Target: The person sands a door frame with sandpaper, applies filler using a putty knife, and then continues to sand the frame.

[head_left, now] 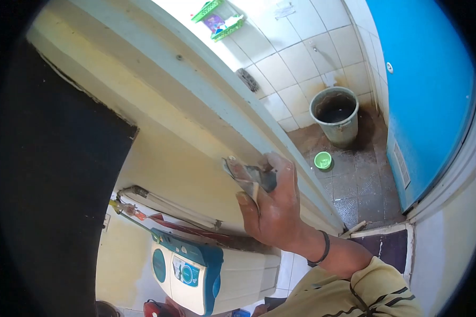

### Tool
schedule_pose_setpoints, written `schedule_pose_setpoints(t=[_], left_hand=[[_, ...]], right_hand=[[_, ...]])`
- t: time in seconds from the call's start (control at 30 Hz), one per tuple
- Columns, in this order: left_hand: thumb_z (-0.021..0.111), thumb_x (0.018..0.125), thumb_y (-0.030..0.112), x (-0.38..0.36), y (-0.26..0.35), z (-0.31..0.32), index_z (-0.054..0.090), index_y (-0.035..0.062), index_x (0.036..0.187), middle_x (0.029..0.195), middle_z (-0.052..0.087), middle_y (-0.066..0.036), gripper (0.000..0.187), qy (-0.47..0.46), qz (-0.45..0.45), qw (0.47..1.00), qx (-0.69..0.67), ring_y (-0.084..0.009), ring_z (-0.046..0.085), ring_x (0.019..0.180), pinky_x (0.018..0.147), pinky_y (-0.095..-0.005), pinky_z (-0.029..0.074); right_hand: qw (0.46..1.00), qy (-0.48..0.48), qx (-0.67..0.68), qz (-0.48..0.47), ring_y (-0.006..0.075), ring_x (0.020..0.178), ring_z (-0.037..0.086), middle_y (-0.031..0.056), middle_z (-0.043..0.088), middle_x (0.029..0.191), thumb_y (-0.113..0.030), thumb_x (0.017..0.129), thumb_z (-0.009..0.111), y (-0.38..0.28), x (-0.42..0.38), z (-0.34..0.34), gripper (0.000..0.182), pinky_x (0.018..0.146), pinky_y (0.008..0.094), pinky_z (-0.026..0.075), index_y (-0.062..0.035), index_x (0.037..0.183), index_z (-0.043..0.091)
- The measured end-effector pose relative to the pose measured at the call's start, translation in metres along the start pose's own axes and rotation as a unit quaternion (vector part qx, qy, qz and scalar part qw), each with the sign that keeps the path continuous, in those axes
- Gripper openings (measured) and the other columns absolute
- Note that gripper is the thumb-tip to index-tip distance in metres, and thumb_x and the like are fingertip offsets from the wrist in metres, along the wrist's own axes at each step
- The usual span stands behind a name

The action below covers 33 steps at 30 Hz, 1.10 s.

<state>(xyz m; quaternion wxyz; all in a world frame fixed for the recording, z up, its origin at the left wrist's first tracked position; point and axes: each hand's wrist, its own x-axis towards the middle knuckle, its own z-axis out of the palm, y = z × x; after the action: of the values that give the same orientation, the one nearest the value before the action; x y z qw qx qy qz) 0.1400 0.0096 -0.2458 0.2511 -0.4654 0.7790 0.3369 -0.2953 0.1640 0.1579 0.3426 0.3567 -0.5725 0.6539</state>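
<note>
Metal scraper (246, 174), apparently pinched in right hand (272, 206) fingers (280, 166)

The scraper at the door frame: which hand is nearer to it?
Right. The right hand grips the scraper, its blade against the door frame. The left hand is not in view.

Your one visible hand (272, 203) is bare, with no glove or ring showing. You wear a thin dark band (322, 249) around the wrist, like a cord bracelet or hair tie. Your sleeve (349, 296) is a pale olive-yellow fabric, pushed up the forearm, with thin dark stripes across it and a dark cord or seam line running along the cloth.
</note>
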Motion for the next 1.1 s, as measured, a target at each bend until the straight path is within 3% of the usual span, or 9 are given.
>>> schedule_pose_setpoints(t=[0.27, 0.37, 0.57, 0.67, 0.87, 1.1], left_hand=[[0.052, 0.096, 0.031, 0.025, 0.011, -0.013, 0.065, 0.003, 0.103, 0.086, 0.064, -0.018, 0.031, 0.025, 0.024, 0.999, -0.036, -0.0348, 0.064, 0.087, 0.075, -0.0442, 0.05], [0.052, 0.097, 0.031, 0.036, 0.027, -0.023, 0.065, 0.0029, 0.103, 0.087, 0.064, -0.018, 0.032, 0.031, 0.024, 0.998, -0.046, -0.0348, 0.064, 0.087, 0.076, -0.0443, 0.05], [0.051, 0.097, 0.032, 0.056, 0.054, -0.033, 0.065, 0.0026, 0.104, 0.089, 0.065, -0.018, 0.033, 0.036, 0.041, 0.996, -0.068, -0.0349, 0.064, 0.089, 0.077, -0.0445, 0.049], [0.051, 0.097, 0.033, 0.062, 0.062, -0.037, 0.065, 0.0024, 0.104, 0.09, 0.065, -0.018, 0.034, 0.038, 0.047, 0.995, -0.074, -0.0349, 0.064, 0.09, 0.078, -0.0446, 0.049], [0.05, 0.097, 0.034, 0.07, 0.077, -0.041, 0.065, 0.0022, 0.104, 0.091, 0.065, -0.018, 0.035, 0.041, 0.059, 0.993, -0.089, -0.035, 0.063, 0.091, 0.08, -0.0448, 0.049], [0.05, 0.098, 0.035, 0.076, 0.084, -0.043, 0.065, 0.0018, 0.105, 0.093, 0.065, -0.018, 0.037, 0.047, 0.067, 0.992, -0.1, -0.0351, 0.063, 0.093, 0.082, -0.045, 0.048]], right_hand=[[0.994, 0.03, -0.089, -0.047, 0.0353, 0.09, 0.045, 0.0205, 0.042, 0.103, -0.017, 0.077, 0.074, -0.015, 0.029, 0.015, 0.038, 0.072, 0.0447, 0.04, 0.0034, 0.108, 0.067], [0.992, 0.045, -0.106, -0.043, 0.0321, 0.085, 0.039, 0.0188, 0.04, 0.1, -0.014, 0.084, 0.065, -0.016, 0.032, 0.023, 0.034, 0.074, 0.0431, 0.036, 0.0012, 0.115, 0.067], [0.993, 0.062, -0.086, -0.056, 0.0333, 0.087, 0.039, 0.0202, 0.041, 0.098, -0.012, 0.084, 0.065, -0.03, 0.075, 0.032, 0.024, 0.076, 0.0434, 0.035, 0.0016, 0.104, 0.068], [0.988, 0.058, -0.123, -0.068, 0.0337, 0.089, 0.042, 0.0186, 0.042, 0.101, -0.014, 0.079, 0.071, -0.036, 0.084, 0.032, 0.029, 0.074, 0.0428, 0.038, -0.0002, 0.105, 0.068], [0.987, 0.047, -0.14, -0.064, 0.034, 0.092, 0.041, 0.0184, 0.043, 0.101, -0.015, 0.08, 0.071, -0.029, 0.067, 0.026, 0.029, 0.077, 0.0439, 0.036, 0.0007, 0.103, 0.068], [0.981, 0.088, -0.133, -0.108, 0.0331, 0.091, 0.041, 0.0174, 0.043, 0.101, -0.014, 0.08, 0.07, -0.039, 0.105, 0.039, 0.027, 0.078, 0.0437, 0.035, 0.0001, 0.103, 0.067]])
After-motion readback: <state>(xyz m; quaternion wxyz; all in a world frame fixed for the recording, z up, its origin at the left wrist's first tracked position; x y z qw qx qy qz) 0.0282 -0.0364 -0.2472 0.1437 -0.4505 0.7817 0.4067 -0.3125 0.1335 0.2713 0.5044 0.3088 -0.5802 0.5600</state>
